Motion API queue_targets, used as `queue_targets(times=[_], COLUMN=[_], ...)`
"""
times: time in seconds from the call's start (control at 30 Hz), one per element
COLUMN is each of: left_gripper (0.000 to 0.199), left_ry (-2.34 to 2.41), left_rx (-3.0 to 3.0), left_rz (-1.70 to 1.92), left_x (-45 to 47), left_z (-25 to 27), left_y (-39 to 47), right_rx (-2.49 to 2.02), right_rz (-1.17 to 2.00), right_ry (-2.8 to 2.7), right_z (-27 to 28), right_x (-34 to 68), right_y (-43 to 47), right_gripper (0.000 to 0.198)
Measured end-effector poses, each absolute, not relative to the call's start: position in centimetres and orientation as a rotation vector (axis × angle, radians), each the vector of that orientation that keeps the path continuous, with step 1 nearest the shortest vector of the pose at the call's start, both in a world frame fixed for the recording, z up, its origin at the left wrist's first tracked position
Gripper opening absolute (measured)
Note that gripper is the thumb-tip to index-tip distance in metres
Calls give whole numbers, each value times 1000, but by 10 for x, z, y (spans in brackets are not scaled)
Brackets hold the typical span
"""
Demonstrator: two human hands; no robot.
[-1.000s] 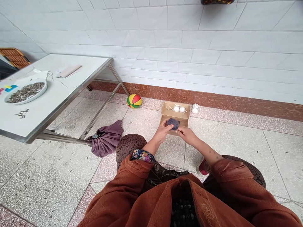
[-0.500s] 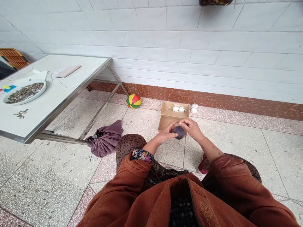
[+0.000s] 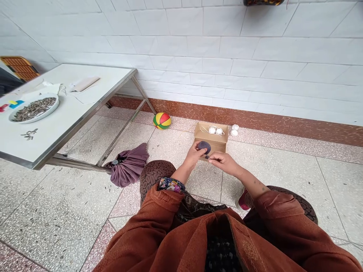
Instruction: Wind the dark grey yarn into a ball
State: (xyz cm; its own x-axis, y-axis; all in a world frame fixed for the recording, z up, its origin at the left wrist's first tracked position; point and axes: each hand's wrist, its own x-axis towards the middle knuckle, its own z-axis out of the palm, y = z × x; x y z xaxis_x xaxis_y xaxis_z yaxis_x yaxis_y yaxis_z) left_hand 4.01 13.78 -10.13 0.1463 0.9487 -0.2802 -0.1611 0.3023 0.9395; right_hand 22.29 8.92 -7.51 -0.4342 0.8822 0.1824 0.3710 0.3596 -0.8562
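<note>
A dark purple-grey ball of yarn (image 3: 204,147) sits in my left hand (image 3: 194,155), whose fingers and thumb are wrapped around it. At the ball's lower right, my right hand (image 3: 224,163) is closed in a pinch on a short dark bit of the yarn (image 3: 207,156). Just beyond both hands, an open cardboard box (image 3: 219,146) rests on the floor. Two white yarn balls (image 3: 212,130) with loose strands lie in its far part. More white balls (image 3: 234,130) lie on the floor against the box's right side.
To the left stands a white table (image 3: 85,99) with a metal frame, bearing a white plate of seeds (image 3: 52,110). A purple cloth bundle (image 3: 127,166) lies beside its leg. A multicoloured ball (image 3: 162,121) is near the tiled wall (image 3: 184,68).
The yarn ball and my left hand have shifted left and slightly away from me. My right hand has moved from the ball's top to its lower right side.
</note>
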Motion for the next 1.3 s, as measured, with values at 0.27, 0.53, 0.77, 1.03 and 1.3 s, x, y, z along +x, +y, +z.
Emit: queue_targets(times=[0.27,0.53,0.77,1.03,1.3], left_gripper=[86,79,52,58,82], left_ry=[768,634,976,916,594], left_rx=[1235,951,902,1098,902], left_rz=[642,850,998,793,617], left_x=[43,44,45,45,44], left_z=[-94,-83,-93,-92,-82], left_y=[123,119,129,123,111], right_rx=[-1233,-1478,-1184,-1149,-1365], right_rz=[899,907,951,973,954], right_ry=[-1525,-1624,-1966,-1689,-1494], right_z=[-70,-108,-94,-66,-98], right_x=[241,235,222,232,236], right_y=[112,110,94,101,117], right_gripper=[28,19,21,26,30])
